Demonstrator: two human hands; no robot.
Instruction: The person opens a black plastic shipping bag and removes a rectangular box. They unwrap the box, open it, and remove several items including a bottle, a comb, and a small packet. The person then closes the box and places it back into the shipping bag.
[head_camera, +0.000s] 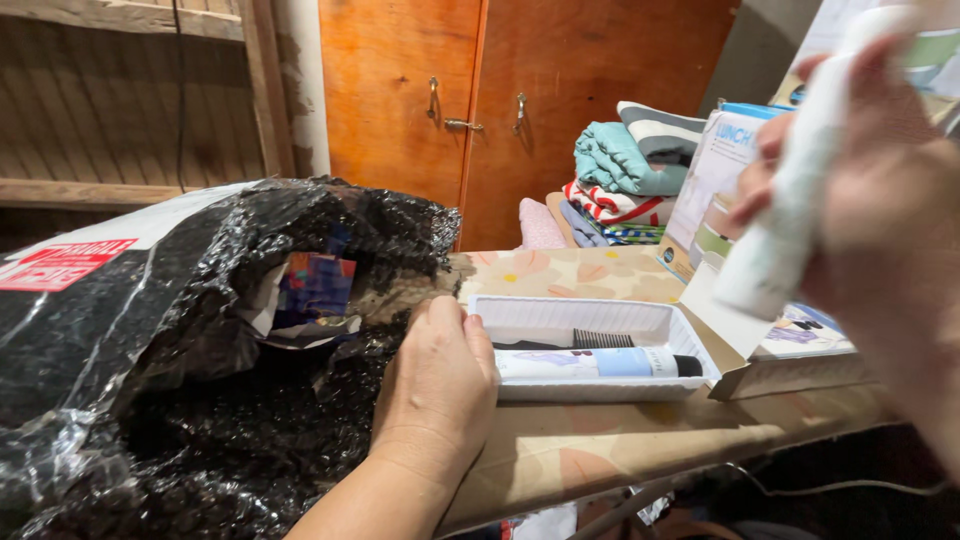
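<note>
Left hand (437, 385) rests flat on edge of black plastic bag (180, 400), fingers together, pinning its mouth open. Right hand (880, 230), close to camera and blurred, fingers clamped round white tube (790, 200), lifted clear. White tray (560, 320) just beside left hand holds comb and second tube (590, 362). Floral-covered ironing board (600, 450); folded laundry (625, 175), wooden cupboard (500, 100) behind.

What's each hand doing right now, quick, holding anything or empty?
Left hand: holds nothing, resting on the edge of the black bubble mailer bag.
Right hand: closed around a white tube, raised and blurred.
</note>
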